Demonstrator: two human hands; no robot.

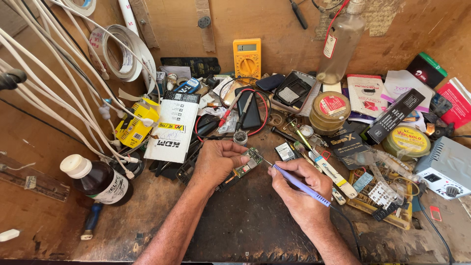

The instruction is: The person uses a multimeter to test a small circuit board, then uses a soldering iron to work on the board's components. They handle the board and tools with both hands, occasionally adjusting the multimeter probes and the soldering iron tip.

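My left hand (pixel 216 161) pins a small green circuit board (pixel 248 162) down on the dark mat, fingers curled over its left end. In my right hand (pixel 300 192) I grip a blue-handled soldering iron (pixel 299 185) like a pen. Its thin metal tip touches the right edge of the board. The iron's black cord runs off toward the lower right. A dark phone frame (pixel 228 182) lies under the board, partly hidden by my left hand.
Cluttered wooden bench: yellow multimeter (pixel 247 58) with red and black probes at the back, white soldering station (pixel 444 168) at right, brown bottle (pixel 98 180) at left, white box (pixel 173 126), yellow box (pixel 133 125), round tins (pixel 329 112), clear bottle (pixel 341 41), white cables (pixel 59 83) hanging left.
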